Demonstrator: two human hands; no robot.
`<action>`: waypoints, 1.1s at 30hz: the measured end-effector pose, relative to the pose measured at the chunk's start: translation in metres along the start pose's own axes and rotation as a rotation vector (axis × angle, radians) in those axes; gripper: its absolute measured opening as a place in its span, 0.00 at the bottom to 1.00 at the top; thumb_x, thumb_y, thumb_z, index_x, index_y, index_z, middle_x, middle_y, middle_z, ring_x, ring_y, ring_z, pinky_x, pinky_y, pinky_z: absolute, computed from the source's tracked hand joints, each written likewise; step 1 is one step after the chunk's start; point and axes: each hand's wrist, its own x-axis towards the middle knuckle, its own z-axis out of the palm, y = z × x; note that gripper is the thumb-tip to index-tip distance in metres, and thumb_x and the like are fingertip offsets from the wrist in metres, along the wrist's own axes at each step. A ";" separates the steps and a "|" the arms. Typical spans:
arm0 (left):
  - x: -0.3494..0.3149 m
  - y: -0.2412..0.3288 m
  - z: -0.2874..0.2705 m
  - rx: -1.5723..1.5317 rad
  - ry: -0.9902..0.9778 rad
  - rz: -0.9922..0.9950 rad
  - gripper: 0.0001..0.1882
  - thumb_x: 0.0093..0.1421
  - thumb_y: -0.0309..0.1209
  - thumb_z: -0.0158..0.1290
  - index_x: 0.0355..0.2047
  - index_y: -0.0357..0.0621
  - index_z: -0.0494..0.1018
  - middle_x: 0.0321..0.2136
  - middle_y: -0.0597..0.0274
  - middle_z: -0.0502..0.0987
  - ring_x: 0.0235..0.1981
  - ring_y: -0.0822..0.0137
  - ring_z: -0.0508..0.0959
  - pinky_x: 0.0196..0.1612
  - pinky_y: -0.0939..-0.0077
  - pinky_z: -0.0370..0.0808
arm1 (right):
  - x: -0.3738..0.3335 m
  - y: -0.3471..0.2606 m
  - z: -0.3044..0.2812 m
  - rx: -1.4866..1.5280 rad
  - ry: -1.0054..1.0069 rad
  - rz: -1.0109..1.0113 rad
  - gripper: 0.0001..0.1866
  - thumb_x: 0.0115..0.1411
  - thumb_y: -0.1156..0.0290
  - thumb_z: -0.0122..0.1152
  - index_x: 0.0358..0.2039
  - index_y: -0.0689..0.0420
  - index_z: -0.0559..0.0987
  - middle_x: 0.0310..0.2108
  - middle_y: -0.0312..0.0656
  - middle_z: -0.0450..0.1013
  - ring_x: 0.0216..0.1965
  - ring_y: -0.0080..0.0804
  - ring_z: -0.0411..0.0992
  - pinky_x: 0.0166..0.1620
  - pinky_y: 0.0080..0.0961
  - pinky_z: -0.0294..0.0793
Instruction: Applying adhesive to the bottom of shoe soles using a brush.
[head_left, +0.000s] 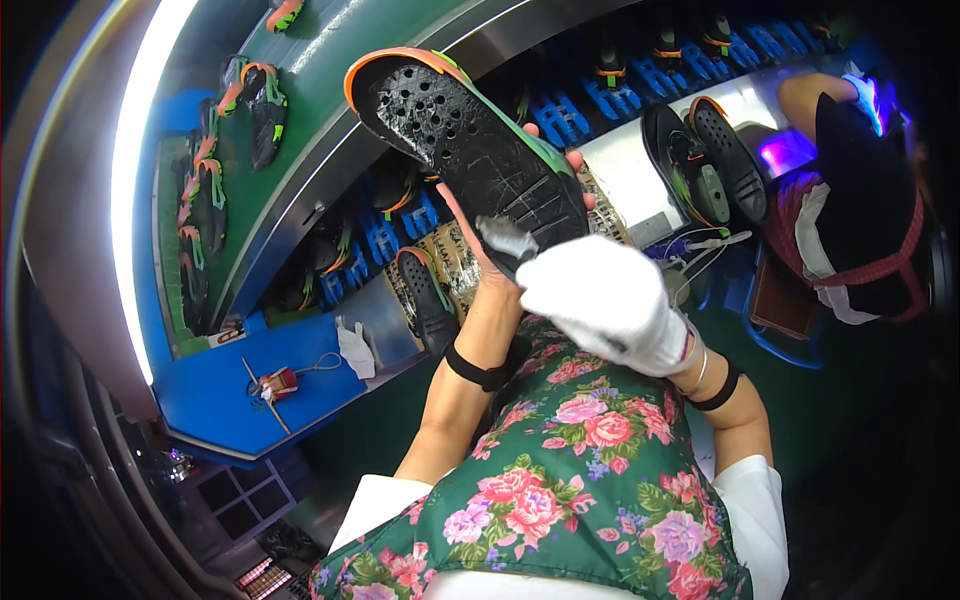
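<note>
In my bare left hand (489, 272) lies a black shoe sole (490, 180) with an orange and green raised rim. Its inner face is turned up, with round holes at the far end and ridges toward me. The fingertips curl over its right edge, and the thumb runs along its left. My right hand (605, 305), in a white glove, is closed around a small tool with a pale, brush-like tip (507, 238). That tip rests against the near end of the sole. The glove hides the tool's handle.
Another sole (427, 300) leans near cardboard on the left. Two more soles (710, 165) stand on the white surface at right. Beyond is a green conveyor belt (310, 110) carrying several shoes. A blue table (240, 385) holds a red object. A co-worker's arm (815, 102) reaches in at right.
</note>
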 end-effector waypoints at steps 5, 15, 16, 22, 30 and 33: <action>0.001 0.005 -0.004 0.003 -0.079 -0.040 0.56 0.56 0.78 0.44 0.72 0.50 0.55 0.60 0.28 0.69 0.57 0.34 0.74 0.56 0.33 0.76 | 0.003 0.004 -0.004 0.307 0.087 0.038 0.13 0.50 0.79 0.75 0.37 0.53 0.88 0.37 0.42 0.84 0.37 0.41 0.82 0.43 0.34 0.81; 0.002 0.005 0.001 0.009 0.079 0.029 0.58 0.56 0.73 0.52 0.74 0.47 0.48 0.65 0.31 0.61 0.60 0.31 0.70 0.50 0.34 0.79 | -0.002 0.017 -0.012 0.330 0.046 0.121 0.09 0.49 0.79 0.74 0.33 0.56 0.87 0.35 0.43 0.84 0.40 0.37 0.82 0.43 0.30 0.81; 0.002 0.003 0.002 0.014 0.086 0.067 0.60 0.56 0.73 0.52 0.75 0.46 0.46 0.67 0.34 0.58 0.61 0.31 0.69 0.50 0.34 0.79 | -0.005 0.017 -0.011 0.198 0.108 0.152 0.10 0.50 0.78 0.74 0.34 0.55 0.87 0.36 0.42 0.84 0.40 0.38 0.82 0.43 0.32 0.81; -0.001 0.023 -0.009 0.178 0.007 -0.030 0.59 0.57 0.75 0.48 0.75 0.46 0.48 0.72 0.47 0.54 0.63 0.28 0.67 0.56 0.33 0.75 | -0.005 0.006 -0.006 0.308 -0.109 0.104 0.10 0.49 0.77 0.75 0.33 0.52 0.88 0.37 0.40 0.84 0.40 0.38 0.82 0.43 0.32 0.82; -0.006 0.033 -0.012 0.175 0.011 -0.210 0.62 0.55 0.71 0.55 0.75 0.41 0.46 0.72 0.38 0.50 0.59 0.28 0.71 0.56 0.39 0.79 | -0.016 0.013 0.001 -0.024 -0.129 -0.106 0.18 0.50 0.78 0.72 0.43 0.52 0.86 0.42 0.41 0.83 0.42 0.42 0.82 0.45 0.34 0.81; -0.013 0.037 -0.016 0.243 0.136 -0.251 0.63 0.52 0.69 0.60 0.74 0.39 0.48 0.70 0.37 0.53 0.54 0.33 0.74 0.56 0.41 0.79 | -0.018 0.005 0.004 0.170 -0.166 -0.032 0.17 0.48 0.78 0.74 0.41 0.52 0.86 0.41 0.41 0.84 0.40 0.41 0.82 0.44 0.33 0.82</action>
